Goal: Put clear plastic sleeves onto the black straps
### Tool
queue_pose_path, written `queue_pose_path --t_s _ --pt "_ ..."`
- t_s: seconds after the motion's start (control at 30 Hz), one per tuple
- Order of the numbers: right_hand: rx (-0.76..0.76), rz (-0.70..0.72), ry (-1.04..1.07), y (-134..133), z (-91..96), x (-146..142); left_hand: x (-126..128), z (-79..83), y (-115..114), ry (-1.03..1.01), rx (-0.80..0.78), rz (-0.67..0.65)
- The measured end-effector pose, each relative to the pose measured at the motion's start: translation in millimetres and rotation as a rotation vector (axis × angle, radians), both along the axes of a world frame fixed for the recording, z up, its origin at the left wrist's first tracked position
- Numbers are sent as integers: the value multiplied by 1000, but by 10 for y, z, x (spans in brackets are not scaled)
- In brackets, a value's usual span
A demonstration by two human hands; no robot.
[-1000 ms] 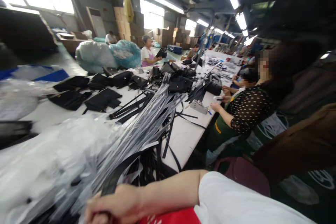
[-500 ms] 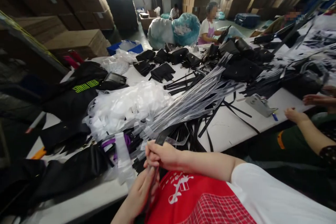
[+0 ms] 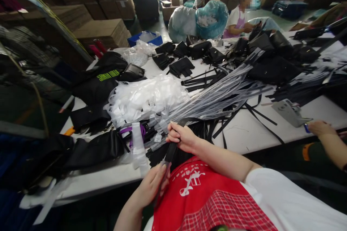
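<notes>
The largest thing is a white table [image 3: 241, 139]; a red apron [image 3: 195, 187] is near its edge. On the table lies a long bundle of plastic-wrapped strips [image 3: 217, 95], beside a white plastic heap [image 3: 148, 95]. The black strap [image 3: 171, 151] is at the table's near edge, just beside the apron. The right hand [image 3: 184, 138] is curled around the strap; the left hand [image 3: 154, 183], lower, pinches it under the thumb (its other fingers are partly hidden).

The right grip [image 3: 181, 136] is curled closed by the near edge of the counter [image 3: 240, 136], its forearm [image 3: 222, 157] slanting in from the right. The left grip [image 3: 154, 184], lower, is folded closed, thumb [image 3: 162, 169] uppermost, its forearm angled up from below.
</notes>
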State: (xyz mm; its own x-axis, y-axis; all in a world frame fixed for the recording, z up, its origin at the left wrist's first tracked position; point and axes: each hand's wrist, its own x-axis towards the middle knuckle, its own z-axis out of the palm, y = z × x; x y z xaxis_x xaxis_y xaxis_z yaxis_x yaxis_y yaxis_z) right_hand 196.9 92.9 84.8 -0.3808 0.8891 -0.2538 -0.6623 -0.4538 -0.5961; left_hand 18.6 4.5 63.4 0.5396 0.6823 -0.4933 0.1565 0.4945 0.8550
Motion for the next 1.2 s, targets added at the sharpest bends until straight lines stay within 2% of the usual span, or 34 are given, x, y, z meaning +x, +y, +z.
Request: queue_pose_path --t_s 0.1,0.2,0.27,0.33,0.4,0.47,0.53,0.63,0.77,0.87,0.93,1.0,1.07,1.13,1.2 --pt "65 86 -43 -183 -26 -178 155 0 82 -20 59 63" --pt "42 126 -27 -193 -24 -124 195 -9 123 -3 145 62" --pt "-50 53 33 -80 -22 56 141 -14 105 25 166 1" --pt "-135 -83 98 77 -33 274 59 -23 60 45 164 -73" --pt "-163 -169 131 210 -52 446 -9 -39 10 50 154 -114" --pt "-148 -172 129 274 -65 521 -36 -57 -20 42 140 -133" --pt "-106 -152 95 255 -62 488 -14 -71 -14 20 123 -136" --pt "-38 -126 13 94 -39 276 88 -83 62 -38 116 -85" --pt "13 28 -115 -206 -35 -72 238 -105 174 -73 147 7" --pt "-18 95 -127 -239 -69 -91 221 -127 153 -72 147 10" --pt "-109 26 -69 -123 -98 63 131 -144 86 -61 116 -34" --pt "-184 -121 -16 40 -125 276 14 -159 6 -26 83 -88" --pt "-200 -233 2 173 -146 445 -85 -167 -57 13 63 -123" --pt "-175 -244 2 227 -161 497 -137 -160 -85 25 51 -141" --pt "-135 -197 -14 193 -168 426 -133 -139 -74 4 56 -150"
